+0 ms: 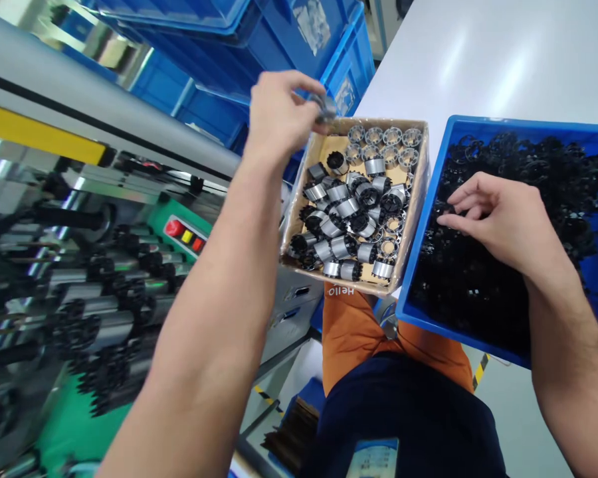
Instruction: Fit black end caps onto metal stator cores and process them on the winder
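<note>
My left hand (285, 109) grips a blurred silver metal part (323, 108) between thumb and fingers, above the upper left corner of a cardboard box (422, 192). Inside the box lie several silver cylinders with black toothed ends (347, 207), loosely heaped, and upright silver rings (392, 137) in rows along its far side. My right hand (488, 209) is over a blue bin (428, 219) filled with small black plastic parts (478, 265). Its thumb and index finger are pinched near the bin's left side, and what is between them is too small to make out.
Stacked blue crates (259, 46) stand beyond the box. A white table (478, 60) extends behind the bin. At the left is a machine with a green panel, red and yellow buttons (184, 236) and rows of similar silver cylinders (107, 328). A grey rail (104, 99) crosses the upper left.
</note>
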The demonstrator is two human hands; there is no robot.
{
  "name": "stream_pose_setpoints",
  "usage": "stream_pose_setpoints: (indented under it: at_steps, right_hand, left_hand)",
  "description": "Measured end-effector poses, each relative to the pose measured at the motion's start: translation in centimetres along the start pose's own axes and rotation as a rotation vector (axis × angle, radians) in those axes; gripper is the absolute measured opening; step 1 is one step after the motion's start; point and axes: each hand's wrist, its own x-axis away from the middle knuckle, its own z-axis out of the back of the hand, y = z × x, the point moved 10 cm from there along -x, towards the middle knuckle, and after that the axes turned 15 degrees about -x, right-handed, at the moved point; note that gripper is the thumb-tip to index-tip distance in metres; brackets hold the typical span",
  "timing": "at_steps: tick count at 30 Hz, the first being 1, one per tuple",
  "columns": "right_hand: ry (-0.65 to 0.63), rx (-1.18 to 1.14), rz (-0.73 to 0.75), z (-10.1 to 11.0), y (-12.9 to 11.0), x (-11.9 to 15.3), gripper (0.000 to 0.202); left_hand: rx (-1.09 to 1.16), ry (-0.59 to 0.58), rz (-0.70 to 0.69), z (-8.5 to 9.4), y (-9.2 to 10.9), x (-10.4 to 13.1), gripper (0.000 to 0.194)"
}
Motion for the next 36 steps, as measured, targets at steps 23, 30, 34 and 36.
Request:
stream_pose_setpoints:
  at_steps: [23,30,34,36]
  right_hand:
    - [-0.093,-0.519,0.362,-6.5,-5.5,3.2,0.019]
    - [-0.120,-0.502,0.359,-7.8,-5.7,3.8,0.013]
    - [-0.110,-0.475,0.399,-7.9,-5.9,4.0,0.013]
    - [-0.107,-0.441,0.449,-7.8,-6.3,4.1,0.015]
  left_hand:
    - [1.202,-0.193,0.303,-6.3,10.8,27.2,0.058]
    - [1.107,-0.186,0.246,-6.7,10.7,27.3,0.055]
    - [1.086,-0.191,0.240,-6.8,10.6,27.4,0.056]
    - [1.083,-0.174,0.246,-6.8,10.4,27.5,0.055]
